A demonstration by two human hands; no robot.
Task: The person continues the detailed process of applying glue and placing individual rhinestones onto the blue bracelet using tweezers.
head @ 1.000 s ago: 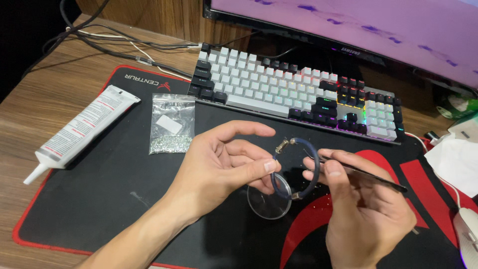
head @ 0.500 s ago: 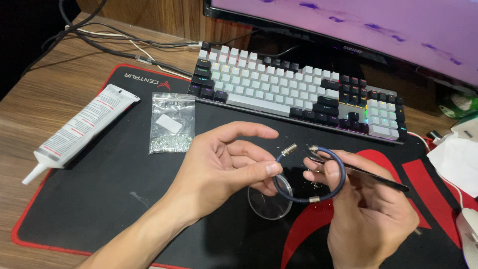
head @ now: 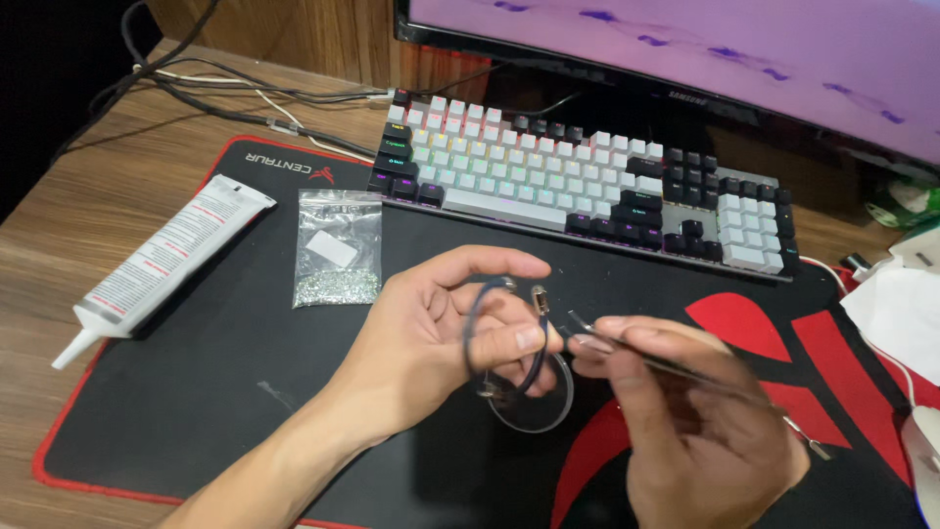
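At the centre of the frame, your left hand [head: 431, 333] pinches a dark cord bracelet [head: 499, 338] between thumb and fingers, its metal end caps up, just above a clear round dish [head: 534, 411] on the black-and-red desk mat [head: 196, 392]. Your right hand [head: 685, 421], lower right, grips slim tweezers [head: 666, 364], tips near the caps. The step appears to be fitting work at the clasp; next calls for steady, fine aim. A bag of small stones [head: 338, 250] and a glue tube [head: 166, 260] lie upper left.

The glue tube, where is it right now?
Head view, far left: the glue tube lies across the mat's left edge, beside the small bag.
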